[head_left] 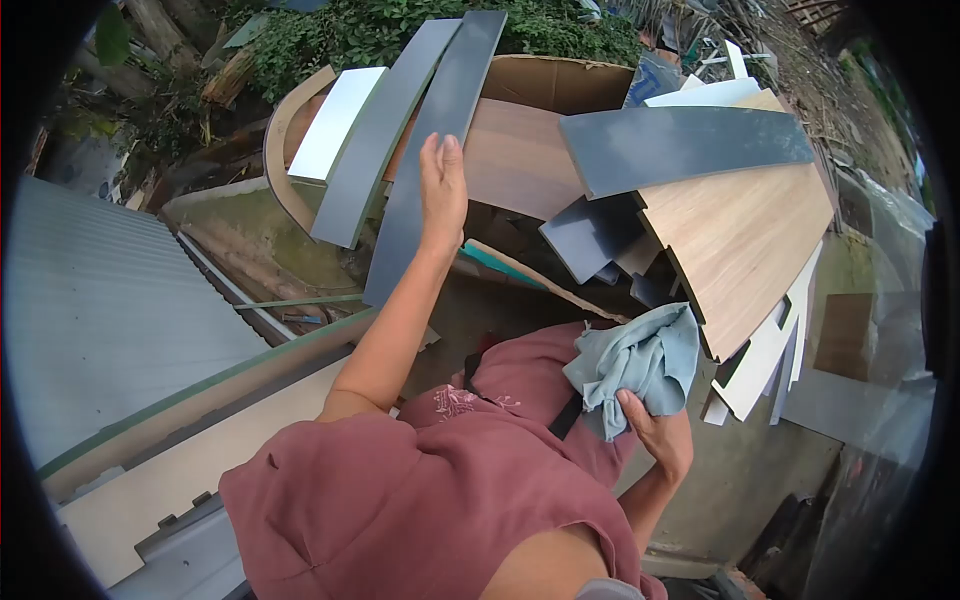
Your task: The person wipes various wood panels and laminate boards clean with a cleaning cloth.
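Note:
My left hand (443,190) rests against the right edge of a long dark grey board (415,195), fingers stretched out and close together. Left of it lies a second long grey board (385,125), tilted the same way. My right hand (658,435) is closed around a bunched light blue cloth (645,360) in front of my body. Some of its fingers are hidden beneath the folds. Just beyond the cloth a wide wood-grain panel (745,240) slopes down, with another dark grey board (690,145) lying across its top.
A white board (338,122) and a curved brown strip (285,150) lie at the far left. Behind the boards stands an open cardboard box (560,85). White offcuts (765,355) stick out at the right. A corrugated metal sheet (120,310) covers the left side.

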`<state>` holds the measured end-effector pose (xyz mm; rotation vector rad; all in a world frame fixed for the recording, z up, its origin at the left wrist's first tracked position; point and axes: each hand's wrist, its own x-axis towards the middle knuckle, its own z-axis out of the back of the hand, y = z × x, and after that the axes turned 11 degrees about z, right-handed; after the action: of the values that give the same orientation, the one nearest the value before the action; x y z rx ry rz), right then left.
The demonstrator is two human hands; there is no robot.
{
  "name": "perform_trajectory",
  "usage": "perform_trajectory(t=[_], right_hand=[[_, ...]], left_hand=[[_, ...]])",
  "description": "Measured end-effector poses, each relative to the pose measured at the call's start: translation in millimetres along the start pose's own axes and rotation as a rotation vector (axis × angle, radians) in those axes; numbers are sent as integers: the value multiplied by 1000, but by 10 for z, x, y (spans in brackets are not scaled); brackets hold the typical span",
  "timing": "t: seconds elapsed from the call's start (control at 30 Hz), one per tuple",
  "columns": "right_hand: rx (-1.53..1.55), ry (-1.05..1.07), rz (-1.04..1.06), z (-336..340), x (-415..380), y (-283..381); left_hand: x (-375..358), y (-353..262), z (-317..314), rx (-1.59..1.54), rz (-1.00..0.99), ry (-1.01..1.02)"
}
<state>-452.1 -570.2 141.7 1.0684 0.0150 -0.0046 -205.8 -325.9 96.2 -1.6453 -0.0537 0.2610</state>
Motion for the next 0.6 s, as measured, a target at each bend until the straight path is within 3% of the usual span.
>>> perform_trajectory(t=[0.03, 0.1, 0.2, 0.27, 0.3, 0.37, 0.43, 0.47, 0.53, 0.6], right_hand=[[-127, 131, -29, 42, 43, 66], [-123, 159, -80, 37, 145, 183], [-244, 199, 10, 16, 190, 136], [-352, 102, 241, -27, 242, 186], [-350, 104, 239, -48, 266, 217], [-385, 175, 289, -88, 306, 293], [-341, 159, 298, -226, 373, 303], [-296, 137, 311, -296, 431, 322], [-82, 150, 307, -458, 574, 430], [13, 123, 297, -614, 705, 586]], left_hand=[[58, 106, 302, 118, -13, -97], [118, 343, 908, 332, -14, -273], [15, 779, 1647, 664, 61, -430], [-157, 929, 1868, 786, 55, -428], [-193, 937, 1936, 903, 38, -420], [-176, 1061, 2069, 744, 90, -381], [-238, 1006, 2052, 167, 546, -378], [-283, 1060, 2057, 161, 544, -378], [-478, 1187, 2060, -895, 776, -407], [-776, 1242, 1894, -1245, 741, -178]])
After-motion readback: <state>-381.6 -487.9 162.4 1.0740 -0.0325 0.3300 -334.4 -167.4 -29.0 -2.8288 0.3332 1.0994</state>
